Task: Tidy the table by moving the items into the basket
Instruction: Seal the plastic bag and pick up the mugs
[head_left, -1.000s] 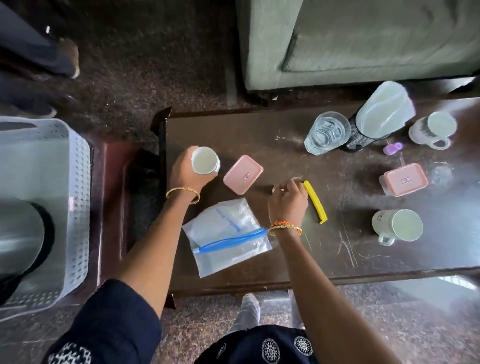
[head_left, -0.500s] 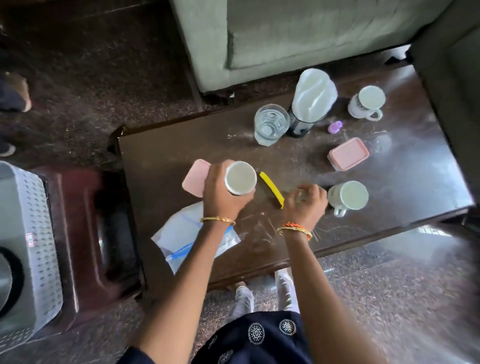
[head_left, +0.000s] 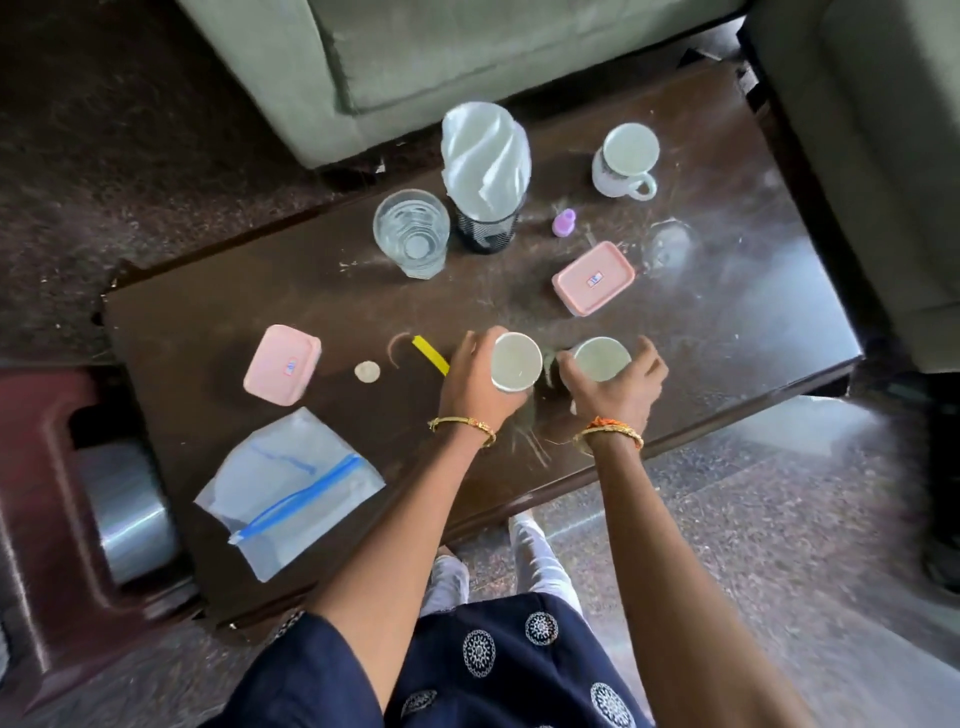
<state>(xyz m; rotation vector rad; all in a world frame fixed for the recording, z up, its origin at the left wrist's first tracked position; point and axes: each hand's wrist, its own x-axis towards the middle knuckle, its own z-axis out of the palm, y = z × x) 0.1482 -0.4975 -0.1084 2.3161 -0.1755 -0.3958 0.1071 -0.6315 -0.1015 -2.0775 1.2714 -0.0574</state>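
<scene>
While I watched, a glass (head_left: 411, 233), a mesh holder (head_left: 487, 228) and a third mug (head_left: 625, 160) crowded the surface's (head_left: 208, 332) far edge, with two pink boxes (head_left: 593, 277) between. Near the front edge, my left hand (head_left: 475, 382) curled round one white mug (head_left: 515, 362), my right hand (head_left: 610, 389) round another (head_left: 601, 358), both upright, just beside each other.

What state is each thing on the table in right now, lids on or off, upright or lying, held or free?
Left hand: grips a white cup, upright.
Right hand: grips a white mug, upright.
Far mug: upright, free.
Glass: upright, free.
Near pink box: lid on.
Far pink box: lid on.
Zip bag: lying flat.
Yellow strip: lying flat.
Mesh holder: upright, white plastic inside.
</scene>
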